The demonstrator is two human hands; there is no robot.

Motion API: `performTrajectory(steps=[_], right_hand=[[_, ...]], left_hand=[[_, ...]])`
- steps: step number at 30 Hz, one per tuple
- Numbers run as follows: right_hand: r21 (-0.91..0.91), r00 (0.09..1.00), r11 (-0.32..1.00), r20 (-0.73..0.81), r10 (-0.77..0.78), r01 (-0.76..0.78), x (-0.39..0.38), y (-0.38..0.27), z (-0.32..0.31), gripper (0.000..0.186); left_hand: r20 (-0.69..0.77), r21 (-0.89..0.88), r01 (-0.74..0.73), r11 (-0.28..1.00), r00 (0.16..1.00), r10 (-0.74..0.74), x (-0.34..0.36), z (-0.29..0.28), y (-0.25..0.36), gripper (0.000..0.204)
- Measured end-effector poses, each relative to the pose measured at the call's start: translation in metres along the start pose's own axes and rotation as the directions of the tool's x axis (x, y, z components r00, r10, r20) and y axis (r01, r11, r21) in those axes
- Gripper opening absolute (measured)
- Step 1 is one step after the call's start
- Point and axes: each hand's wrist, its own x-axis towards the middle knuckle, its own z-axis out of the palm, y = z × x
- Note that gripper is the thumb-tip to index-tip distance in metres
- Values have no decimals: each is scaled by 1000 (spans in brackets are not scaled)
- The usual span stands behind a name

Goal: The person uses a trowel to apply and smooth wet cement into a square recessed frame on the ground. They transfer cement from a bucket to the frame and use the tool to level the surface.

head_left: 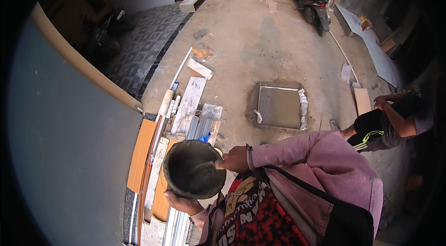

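Note:
My left hand (183, 203) grips a round, dark grey bowl (174, 171) from below at its near left side, with the bowl tilted so its inside shows. A grey, cement-like coating covers the inside. At the right rim is my right hand (235, 159), its fingers closed and pointing into the bowl. A thin grey shape (203, 168) runs from the fingertips into the bowl; whether it is a tool's blade I cannot tell. Past the bowl, a square framed patch of wet-looking grey cement (280, 107) lies in the ground.
Boards (190, 102), metal profiles (200, 127) and orange-brown planks (141, 155) lie along the grey wall (79, 139) at left. Another person (395, 123) is close at right. Farther off stand a parked motorcycle (312, 4) and a white sheet (371, 44).

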Motion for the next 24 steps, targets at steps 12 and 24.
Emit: performTrajectory(steps=[12, 24], right_hand=[[863, 913, 435, 70, 401, -257, -16, 52, 23, 52], [982, 935, -84, 185, 303, -168, 64, 87, 47, 50]], left_hand=[[43, -81, 86, 993, 996, -83, 1, -22, -1, 60], [-67, -68, 22, 997, 997, -26, -12, -11, -12, 57]])
